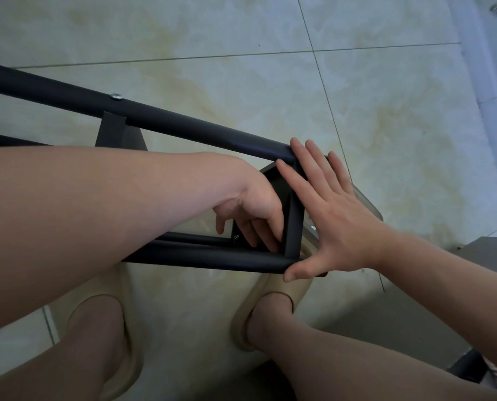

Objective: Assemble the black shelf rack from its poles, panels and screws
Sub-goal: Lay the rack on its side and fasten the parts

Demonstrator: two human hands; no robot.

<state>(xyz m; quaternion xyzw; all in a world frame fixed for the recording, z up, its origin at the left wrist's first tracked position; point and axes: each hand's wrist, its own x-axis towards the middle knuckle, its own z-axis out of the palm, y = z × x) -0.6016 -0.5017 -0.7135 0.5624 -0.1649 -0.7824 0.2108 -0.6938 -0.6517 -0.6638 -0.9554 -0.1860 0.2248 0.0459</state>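
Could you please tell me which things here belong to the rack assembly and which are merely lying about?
Job: black poles, black panel, silver screw, left hand, right hand.
Not the job: beige slippers, grey object at the right edge.

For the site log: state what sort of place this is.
Probably a room in a home: pale tiled floor with grout lines, beige slippers on the person's feet, and the black rack held low over them.

The upper pole [154, 117] and lower pole [212, 257] run left from the end panel [294, 224] and off the picture's edge. A forearm [97, 204] covers part of the lower pole. Beside the end panel, fingertips of the left hand [253, 209] sink behind that pole; any grip is unclear.
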